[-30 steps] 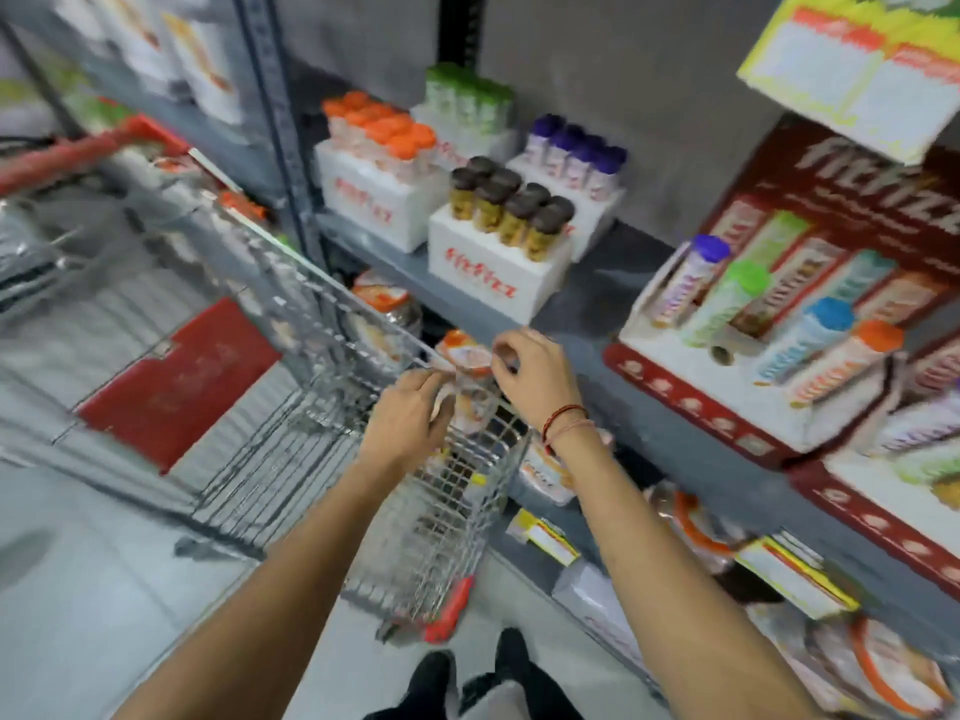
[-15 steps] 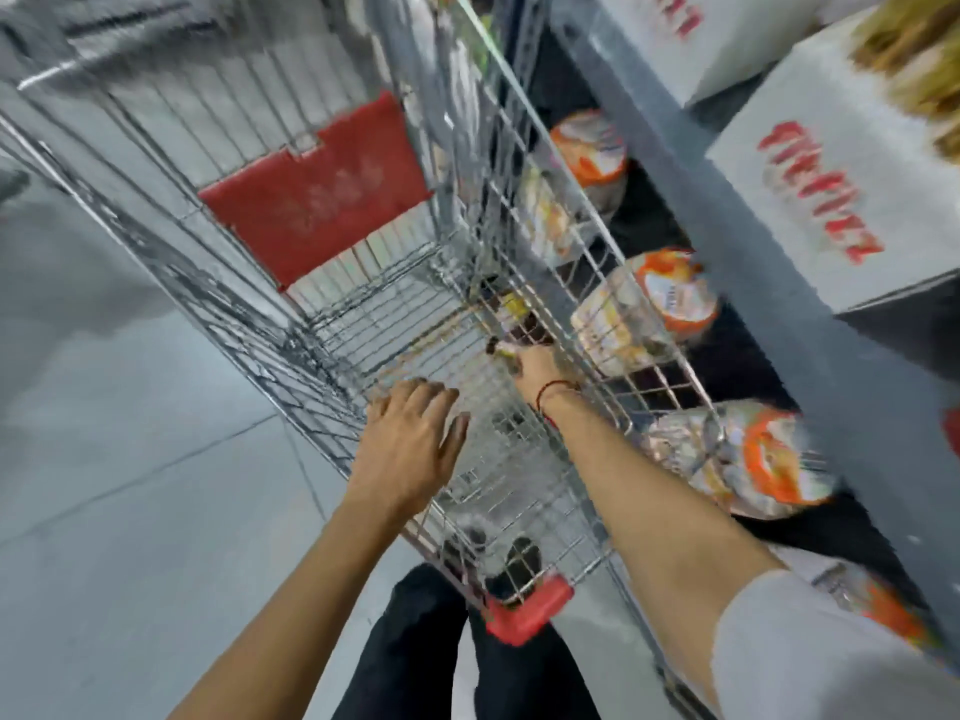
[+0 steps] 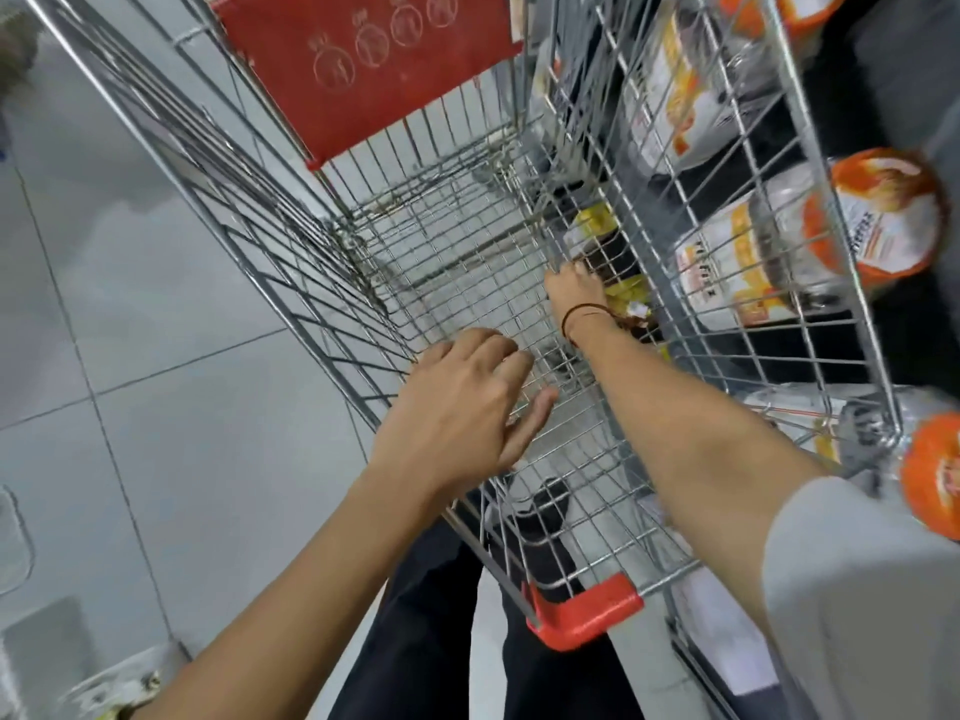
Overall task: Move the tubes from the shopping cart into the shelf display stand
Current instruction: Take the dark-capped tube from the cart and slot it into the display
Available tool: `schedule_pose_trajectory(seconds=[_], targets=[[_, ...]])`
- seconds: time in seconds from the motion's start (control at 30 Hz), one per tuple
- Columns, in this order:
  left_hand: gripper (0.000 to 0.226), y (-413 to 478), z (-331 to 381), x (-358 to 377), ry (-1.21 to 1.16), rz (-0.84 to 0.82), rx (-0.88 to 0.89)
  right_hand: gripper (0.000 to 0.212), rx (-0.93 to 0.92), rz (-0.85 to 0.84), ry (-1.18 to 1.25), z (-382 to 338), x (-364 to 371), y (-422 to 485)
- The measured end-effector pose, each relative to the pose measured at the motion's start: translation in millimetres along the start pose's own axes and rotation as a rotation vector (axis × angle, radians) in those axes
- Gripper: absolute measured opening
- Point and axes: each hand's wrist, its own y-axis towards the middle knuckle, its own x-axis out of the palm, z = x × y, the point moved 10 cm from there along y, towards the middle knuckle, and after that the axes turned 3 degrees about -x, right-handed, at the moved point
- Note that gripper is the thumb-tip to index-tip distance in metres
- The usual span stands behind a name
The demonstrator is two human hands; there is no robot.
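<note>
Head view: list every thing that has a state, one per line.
Cart: basket nearly bare, tubes only at its right wall.
Red flap: upright at the far end.
Tubes: lying on the cart floor.
Right hand: deep in the cart at the tubes; grip hidden.
Left hand: open, resting on the cart's near rim.
Jars: lying on their sides outside the cart.
</note>
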Motion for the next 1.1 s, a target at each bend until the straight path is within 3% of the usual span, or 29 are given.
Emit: schedule_pose_trajectory(seconds=[0.17,0.33,0.57,0.73,0.93,1.1], targets=[[0.047,0,-1,-1,-0.02,0.012,0.006,0.036,0.048,0.154,0.075,12,-41,-19],[0.048,0,-1,4,-0.025,-0.004,0.039,0.021,0.17,0.194,0.195,52,-78,-64],[0.038,2,20,-2,-0.068,0.008,0.109,0.031,0.257,0.369,0.617,82,-135,-171],[0.043,6,68,-19,-0.075,0.046,0.233,0.026,0.257,0.5,0.739,91,-191,-270],[0.046,20,152,-55,-0.119,0.146,0.431,0.031,0.296,0.555,0.686,115,-241,-393],[0.047,15,243,-68,-0.131,0.174,0.682,0.032,0.391,0.658,0.702,149,-258,-487]])
